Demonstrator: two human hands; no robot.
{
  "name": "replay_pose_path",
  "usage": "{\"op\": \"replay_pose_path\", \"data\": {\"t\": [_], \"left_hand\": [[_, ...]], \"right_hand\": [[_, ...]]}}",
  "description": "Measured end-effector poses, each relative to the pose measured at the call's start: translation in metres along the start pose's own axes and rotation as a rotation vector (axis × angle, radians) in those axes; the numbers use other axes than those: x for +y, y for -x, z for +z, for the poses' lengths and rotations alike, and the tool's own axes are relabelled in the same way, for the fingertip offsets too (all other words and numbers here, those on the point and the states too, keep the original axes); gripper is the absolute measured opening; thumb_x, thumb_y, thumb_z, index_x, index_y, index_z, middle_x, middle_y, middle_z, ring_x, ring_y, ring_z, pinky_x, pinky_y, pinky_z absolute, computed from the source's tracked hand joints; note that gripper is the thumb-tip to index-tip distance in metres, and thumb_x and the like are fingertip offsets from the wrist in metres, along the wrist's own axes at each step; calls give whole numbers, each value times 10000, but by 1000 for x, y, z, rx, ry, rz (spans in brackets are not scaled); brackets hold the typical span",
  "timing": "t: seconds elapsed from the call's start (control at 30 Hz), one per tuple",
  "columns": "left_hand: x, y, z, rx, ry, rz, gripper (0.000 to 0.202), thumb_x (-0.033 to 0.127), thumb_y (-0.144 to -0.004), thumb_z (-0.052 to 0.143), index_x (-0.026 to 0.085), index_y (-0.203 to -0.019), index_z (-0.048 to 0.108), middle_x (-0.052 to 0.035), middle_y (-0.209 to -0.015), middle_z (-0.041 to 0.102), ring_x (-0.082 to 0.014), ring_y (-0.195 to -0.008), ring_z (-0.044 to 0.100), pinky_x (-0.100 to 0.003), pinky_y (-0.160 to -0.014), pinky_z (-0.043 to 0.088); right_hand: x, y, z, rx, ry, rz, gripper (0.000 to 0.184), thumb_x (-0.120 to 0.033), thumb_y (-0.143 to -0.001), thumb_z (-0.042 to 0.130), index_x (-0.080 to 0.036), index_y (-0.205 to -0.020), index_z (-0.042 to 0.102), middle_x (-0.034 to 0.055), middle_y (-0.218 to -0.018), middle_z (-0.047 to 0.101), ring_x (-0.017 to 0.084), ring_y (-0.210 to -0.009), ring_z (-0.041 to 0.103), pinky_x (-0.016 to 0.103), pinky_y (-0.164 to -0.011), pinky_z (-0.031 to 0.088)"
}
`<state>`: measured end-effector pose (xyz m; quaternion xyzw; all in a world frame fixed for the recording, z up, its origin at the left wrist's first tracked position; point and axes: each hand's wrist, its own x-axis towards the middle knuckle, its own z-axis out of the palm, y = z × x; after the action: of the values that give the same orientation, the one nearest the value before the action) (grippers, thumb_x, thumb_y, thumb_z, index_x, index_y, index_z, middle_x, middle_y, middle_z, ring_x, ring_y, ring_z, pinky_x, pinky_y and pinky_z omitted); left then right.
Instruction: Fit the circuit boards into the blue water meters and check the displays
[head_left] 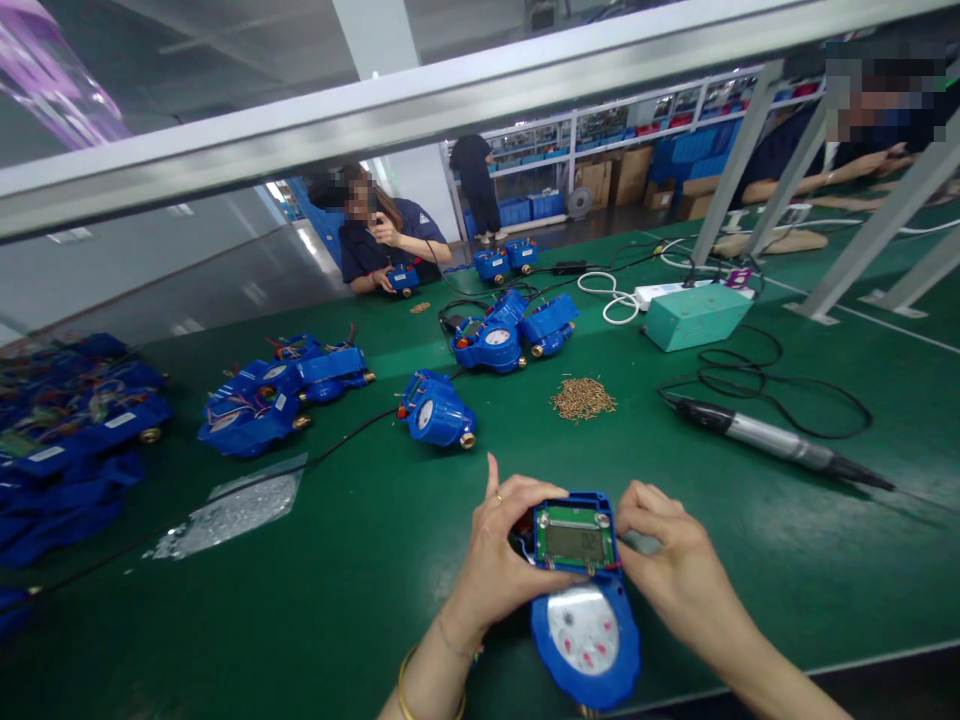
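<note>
A blue water meter (583,620) lies on the green table (375,560) close to the front edge, its round white dial toward me. At its far end sits a green circuit board with a small grey display (576,538). My left hand (499,555) grips the left side of that board end, fingers curled around it, index finger raised. My right hand (664,560) holds the right side, fingers pinched at the board's edge.
An electric screwdriver (780,440) with a black cable lies to the right. A pile of small brass screws (583,398) sits ahead. More blue meters (439,410) (495,340) (270,395) lie about, with a clear bag (232,512) on the left. A person (382,245) works across the table.
</note>
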<state>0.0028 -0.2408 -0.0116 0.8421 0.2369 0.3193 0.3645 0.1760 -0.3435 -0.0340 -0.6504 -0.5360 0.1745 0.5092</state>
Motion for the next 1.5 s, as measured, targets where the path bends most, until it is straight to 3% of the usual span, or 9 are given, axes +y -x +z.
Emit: {"op": "replay_pose_path", "data": {"t": [0.3, 0.63, 0.87, 1.0, 1.1, 1.27, 1.33, 1.4, 1.5], "left_hand": [[1, 3, 0, 22, -24, 8, 622, 280, -592, 934, 256, -1148, 658, -30, -1090, 761, -264, -1025, 722, -656, -1251, 13], [-7, 3, 2, 24, 64, 47, 627, 271, -617, 931, 290, -1172, 640, -44, -1168, 748, -290, -1139, 693, -680, -1236, -7], [-7, -2, 2, -6, 47, 113, 622, 274, -625, 923, 280, -1171, 626, -47, -1158, 754, -280, -1106, 710, -670, -1240, -22], [-8, -1, 1, -10, 47, 102, 639, 271, -587, 931, 273, -1147, 623, -38, -1133, 758, -278, -1066, 724, -675, -1237, -34], [-7, 0, 1, -45, 46, 89, 662, 261, -567, 935, 273, -1148, 619, -27, -1128, 759, -271, -1035, 731, -668, -1237, -55], [-7, -1, 2, -79, 58, -11, 627, 295, -588, 931, 282, -1144, 643, -15, -1109, 761, -267, -1023, 725, -655, -1229, -101], [-7, -1, 4, -63, 52, -60, 628, 341, -566, 942, 276, -1128, 669, -34, -1107, 757, -305, -1122, 672, -665, -1230, -45], [-8, -1, 5, -40, 58, -108, 633, 383, -544, 950, 266, -1111, 693, -56, -1108, 745, -337, -1215, 596, -656, -1224, 94], [-5, -1, 7, -22, 135, -171, 598, 408, -572, 935, 250, -1099, 700, -60, -1091, 728, -310, -1131, 620, -564, -1170, 284]], "right_hand": [[-5, -1, -2, -61, -47, 128, 225, -288, -766, 613, -207, -558, 582, 7, -674, 536, 194, -736, 512, 329, -709, 311], [-7, 4, -4, -46, -136, 125, 227, -300, -786, 637, -209, -578, 621, 3, -668, 505, 171, -671, 519, 292, -622, 364], [-8, 7, -3, 10, -163, 104, 207, -264, -772, 664, -219, -572, 637, 5, -682, 509, 161, -665, 531, 270, -608, 392], [-7, 13, 2, 110, -146, 122, 183, -287, -750, 684, -239, -573, 679, 62, -926, 589, 227, -907, 594, 332, -789, 461], [-1, 17, 7, 113, -253, 226, 204, -334, -748, 693, -238, -569, 685, 91, -1164, 577, 290, -1147, 554, 403, -949, 432], [4, 14, 7, 15, -386, 322, 217, -360, -718, 715, -225, -553, 677, 102, -1201, 580, 314, -1198, 534, 453, -1045, 373], [2, 10, 4, -18, -380, 330, 231, -368, -706, 714, -213, -541, 668, 108, -1172, 585, 310, -1156, 556, 453, -1034, 382], [-1, 7, 2, -37, -355, 340, 245, -375, -699, 703, -202, -531, 658, 113, -1143, 580, 305, -1113, 571, 449, -1005, 398], [-5, 3, 0, -60, -330, 358, 252, -384, -686, 692, -190, -531, 649, 109, -1108, 563, 291, -1057, 583, 437, -969, 414]]}}
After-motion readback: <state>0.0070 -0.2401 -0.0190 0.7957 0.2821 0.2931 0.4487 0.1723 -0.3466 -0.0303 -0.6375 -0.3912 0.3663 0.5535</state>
